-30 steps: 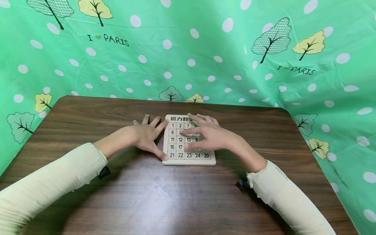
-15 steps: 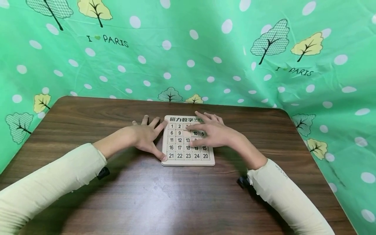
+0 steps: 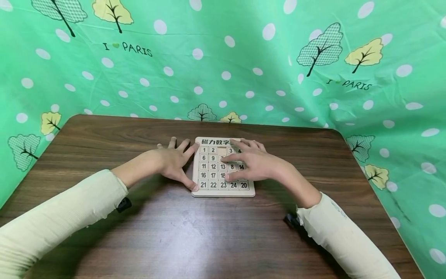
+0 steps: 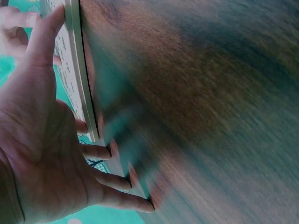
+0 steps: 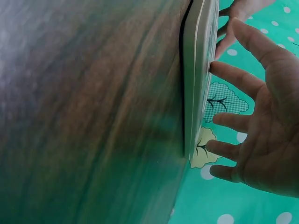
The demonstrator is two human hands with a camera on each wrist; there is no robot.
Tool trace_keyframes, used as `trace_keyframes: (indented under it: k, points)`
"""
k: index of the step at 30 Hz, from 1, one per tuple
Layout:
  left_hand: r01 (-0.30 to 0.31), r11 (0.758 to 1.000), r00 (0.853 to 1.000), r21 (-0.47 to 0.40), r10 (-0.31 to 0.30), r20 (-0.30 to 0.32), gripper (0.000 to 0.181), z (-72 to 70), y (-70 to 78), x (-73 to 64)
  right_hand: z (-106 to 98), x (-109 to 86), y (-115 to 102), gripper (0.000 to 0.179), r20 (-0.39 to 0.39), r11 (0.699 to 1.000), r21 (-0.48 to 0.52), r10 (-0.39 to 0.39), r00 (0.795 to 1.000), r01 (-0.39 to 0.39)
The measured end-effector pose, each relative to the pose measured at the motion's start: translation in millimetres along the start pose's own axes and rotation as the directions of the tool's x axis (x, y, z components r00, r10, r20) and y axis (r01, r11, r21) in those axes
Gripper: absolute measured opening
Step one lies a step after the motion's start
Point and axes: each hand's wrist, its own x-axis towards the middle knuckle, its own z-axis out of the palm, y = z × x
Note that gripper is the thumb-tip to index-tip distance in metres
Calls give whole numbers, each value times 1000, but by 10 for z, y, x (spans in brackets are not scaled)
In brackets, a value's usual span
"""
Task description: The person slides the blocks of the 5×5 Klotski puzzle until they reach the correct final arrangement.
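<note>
A sliding number puzzle [image 3: 223, 193] with a pale frame lies flat on the table, its black-numbered square tiles in rows. My left hand [image 3: 172, 162] is spread at its left side, thumb at the lower left corner and index finger at the upper left; the other fingertips rest on the table in the left wrist view. Over the right half is my right hand [image 3: 258, 162], fingers extended, with the index fingertip on the 7 tile [image 3: 221, 156]. A bare slot shows above that tile, between the 2 and 3 tiles. My right hand hides several right-hand tiles.
The dark wood-grain table [image 3: 195, 236] extends around the puzzle on all sides. Behind it hangs a green curtain [image 3: 223, 50] with white dots and printed trees. A black device [image 3: 123, 204] sits under the left sleeve, another [image 3: 292, 221] under the right.
The 7 tile has slid down from the top row into the second row, so the bare slot is now above it. My right index finger moved down with it. My left hand stays put.
</note>
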Motion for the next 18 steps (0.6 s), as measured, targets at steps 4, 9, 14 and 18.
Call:
trace_keyframes:
  k: [4,9,14,18]
  points:
    - [-2,1000,1000,3,2,1,154,-7,8,-24,-9,4,64,70,-37,1000,17,-16,999,17]
    - [-11,1000,1000,2,11,7,154,-6,24,-31,-85,-19,248,72,-67,999,28,48,997,-46]
    - [-8,1000,1000,3,8,10,155,-9,22,-36,-97,-6,314,72,-49,996,16,87,995,-87]
    - [-6,1000,1000,-3,6,9,154,-12,3,-48,-94,32,263,72,-22,997,3,78,997,-78]
